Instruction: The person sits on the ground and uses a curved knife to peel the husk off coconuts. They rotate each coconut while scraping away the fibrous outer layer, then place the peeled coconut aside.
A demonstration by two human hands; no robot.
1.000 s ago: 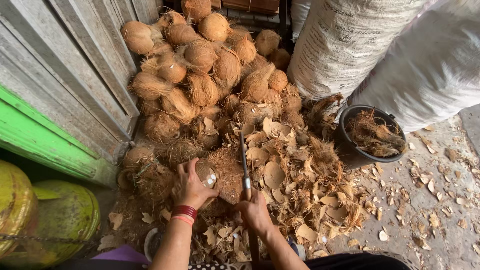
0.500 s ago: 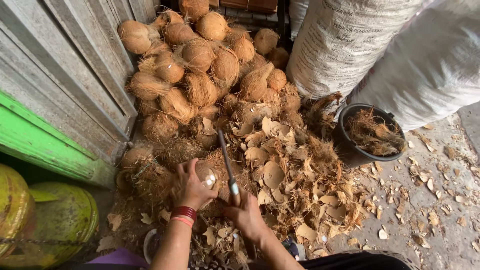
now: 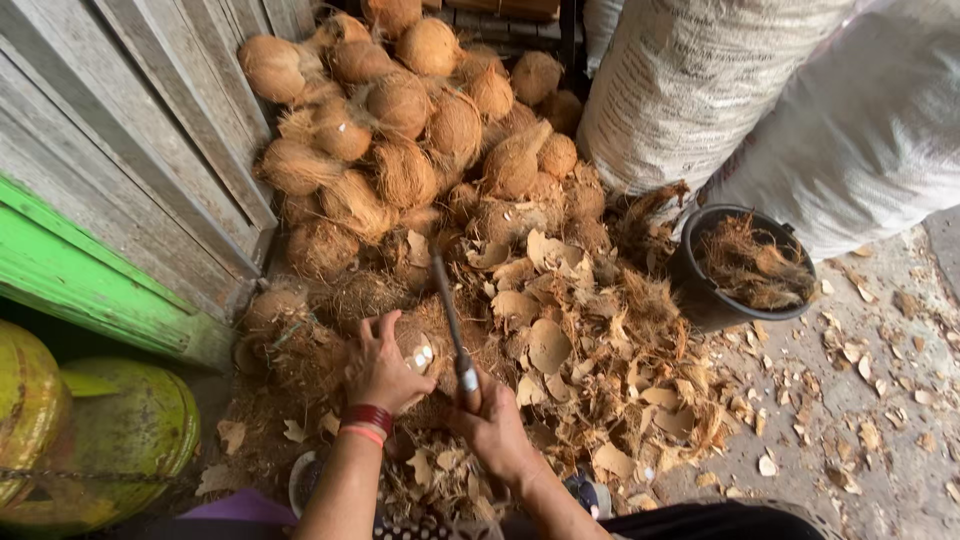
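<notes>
While pressed over a husked coconut (image 3: pixel 412 352) at the near edge of the heap, left hand (image 3: pixel 378 368) cupped with fingers curled round its left side, a chipped white spot showing on the shell. Red band at that wrist. Right hand (image 3: pixel 492 432) fisted tight around the handle of a long dark blade (image 3: pixel 450 320), tip slanting up and away, edge just beside the coconut's right flank. Behind, a pile of fibrous brown coconuts (image 3: pixel 400 130) against grey wooden planks (image 3: pixel 130 130). Loose husk shards (image 3: pixel 560 330) strewn to the right, near a black bucket (image 3: pixel 745 265) of fibre. Two white woven sacks (image 3: pixel 760 90) beyond.
</notes>
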